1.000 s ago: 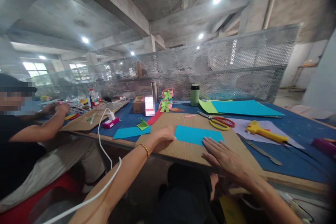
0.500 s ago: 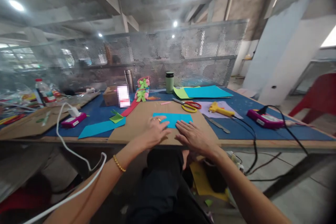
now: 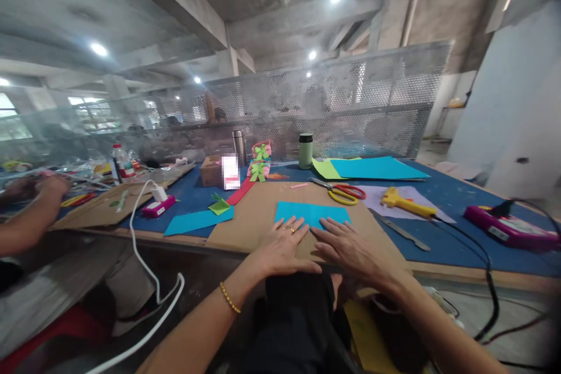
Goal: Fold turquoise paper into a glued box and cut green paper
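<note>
A blue sheet of paper [image 3: 312,211] lies on a brown cardboard mat [image 3: 245,219] at the table's front edge. My left hand [image 3: 284,243], with a ring and a gold bead bracelet, rests flat with its fingertips on the sheet's left part. My right hand [image 3: 346,243] lies flat on its right part, fingers stretched out. Both palms cover the sheet's near edge. Beyond the sheet are scissors [image 3: 342,191] with red and yellow handles and a small pink strip [image 3: 299,186].
Right: a yellow glue gun [image 3: 407,203] on lilac paper, a metal blade [image 3: 401,229], a purple power strip [image 3: 511,227]. Behind: a green bottle [image 3: 305,152] and blue sheets [image 3: 381,168]. Left: blue paper [image 3: 199,221], a white cable [image 3: 134,239], another person's hand [image 3: 50,187].
The view has shifted left, so things appear further right. My left hand has flattened, its fingers now spread on the blue sheet. Another person's arm has come into view at left.
</note>
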`<state>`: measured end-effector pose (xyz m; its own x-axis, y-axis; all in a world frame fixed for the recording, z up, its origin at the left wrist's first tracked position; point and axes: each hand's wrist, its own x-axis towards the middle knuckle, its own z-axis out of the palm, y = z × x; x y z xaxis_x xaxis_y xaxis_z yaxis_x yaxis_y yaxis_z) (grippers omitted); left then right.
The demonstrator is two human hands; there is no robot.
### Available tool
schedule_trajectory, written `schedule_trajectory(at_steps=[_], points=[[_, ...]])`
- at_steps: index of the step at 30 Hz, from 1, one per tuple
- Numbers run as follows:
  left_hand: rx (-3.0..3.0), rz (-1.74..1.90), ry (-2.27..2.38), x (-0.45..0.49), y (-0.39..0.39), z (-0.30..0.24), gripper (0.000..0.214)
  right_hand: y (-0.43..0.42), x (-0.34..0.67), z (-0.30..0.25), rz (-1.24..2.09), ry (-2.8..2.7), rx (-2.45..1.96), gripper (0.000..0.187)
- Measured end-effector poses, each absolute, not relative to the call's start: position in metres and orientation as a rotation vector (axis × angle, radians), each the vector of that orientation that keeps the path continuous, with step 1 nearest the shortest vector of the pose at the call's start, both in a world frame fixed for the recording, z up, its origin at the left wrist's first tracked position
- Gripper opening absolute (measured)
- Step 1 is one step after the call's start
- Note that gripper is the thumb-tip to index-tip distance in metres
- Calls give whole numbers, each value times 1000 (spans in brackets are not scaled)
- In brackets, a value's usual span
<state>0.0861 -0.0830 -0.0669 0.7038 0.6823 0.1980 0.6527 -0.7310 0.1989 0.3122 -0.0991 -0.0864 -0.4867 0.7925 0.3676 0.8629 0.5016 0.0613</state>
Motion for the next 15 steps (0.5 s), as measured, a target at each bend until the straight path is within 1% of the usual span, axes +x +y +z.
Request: schedule_trajectory(at_steps=[3,8,11,15], points=[[2807,396,1096,86,-81,-70,109,-97,314,-92,-385,-2436,-1368,46],[2791,394,1103,85,-81,-70,107,-97,330,-96,-445,-2357,-1320,38],[2781,386,1097,85,-80,-69,108,-105,347,-89,-410,-2342,-1333,40],[2776,393,1096,85,-80,-70,108,-122,367,-76,-266,-2402,-1317,41]])
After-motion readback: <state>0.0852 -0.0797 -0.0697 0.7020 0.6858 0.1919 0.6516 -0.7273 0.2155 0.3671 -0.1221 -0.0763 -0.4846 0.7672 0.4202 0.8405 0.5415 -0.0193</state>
